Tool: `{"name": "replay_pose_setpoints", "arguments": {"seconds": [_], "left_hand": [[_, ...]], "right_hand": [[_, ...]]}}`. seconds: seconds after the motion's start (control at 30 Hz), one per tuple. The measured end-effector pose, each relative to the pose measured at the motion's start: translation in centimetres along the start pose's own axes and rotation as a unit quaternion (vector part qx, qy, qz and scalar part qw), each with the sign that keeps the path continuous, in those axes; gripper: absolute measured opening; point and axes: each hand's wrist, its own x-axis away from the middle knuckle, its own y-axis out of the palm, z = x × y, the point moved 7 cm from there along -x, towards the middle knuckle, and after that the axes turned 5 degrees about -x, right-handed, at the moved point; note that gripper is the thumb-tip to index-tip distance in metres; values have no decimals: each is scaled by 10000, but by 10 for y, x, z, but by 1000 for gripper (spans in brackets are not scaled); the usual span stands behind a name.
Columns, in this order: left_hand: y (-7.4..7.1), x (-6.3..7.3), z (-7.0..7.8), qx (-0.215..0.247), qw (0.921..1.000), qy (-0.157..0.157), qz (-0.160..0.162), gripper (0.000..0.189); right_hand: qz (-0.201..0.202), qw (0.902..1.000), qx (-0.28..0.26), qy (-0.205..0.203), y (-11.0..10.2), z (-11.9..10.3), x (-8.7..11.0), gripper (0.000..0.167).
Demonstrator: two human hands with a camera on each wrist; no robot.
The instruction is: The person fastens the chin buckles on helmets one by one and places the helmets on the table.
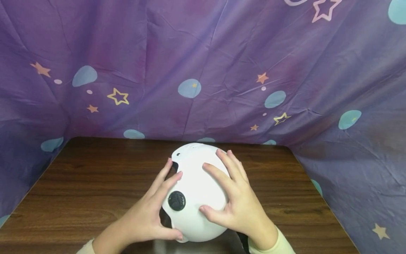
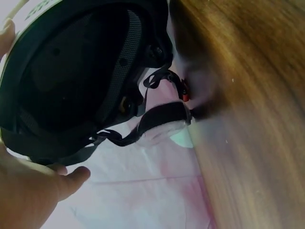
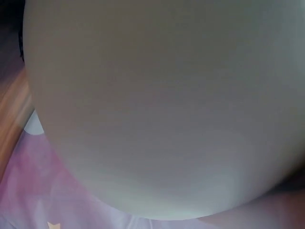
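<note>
Helmet: the white, rounded, hard-shelled helmet (image 1: pixel 195 185) is held tilted over the dark brown, wood-grained table (image 1: pixel 95 183); contact cannot be told.
Rim: gripped by the left hand (image 1: pixel 147 217), thumb and fingers spread wide.
Dome: cupped by the right hand (image 1: pixel 238 197), fingers splayed; 2 sides are probably braced against slipping.
Hollow: lined with black padding (image 2: pixel 71 86); black webbing straps (image 2: pixel 164 114) are left dangling.

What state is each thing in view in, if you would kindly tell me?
Helmet: tilted sideways, hollow underside showing in the left wrist view.
Chin strap: slack; buckled or not, unclear.
Left hand: gripping the helmet.
Right hand: spread against the helmet.
Backdrop: hanging, creased.
</note>
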Motion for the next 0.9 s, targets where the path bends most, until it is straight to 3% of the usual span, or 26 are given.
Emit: {"name": "replay_pose_setpoints", "arguments": {"seconds": [0.43, 0.9], "left_hand": [[-6, 2, 7, -411, 9990, 145, 26, 137], [-6, 2, 7, 146, 9997, 212, 43, 124]], "right_hand": [[40, 9995, -314, 54, 4, 4, 1, 75], [136, 9973, -565, 447, 11, 5, 5, 76]]}}
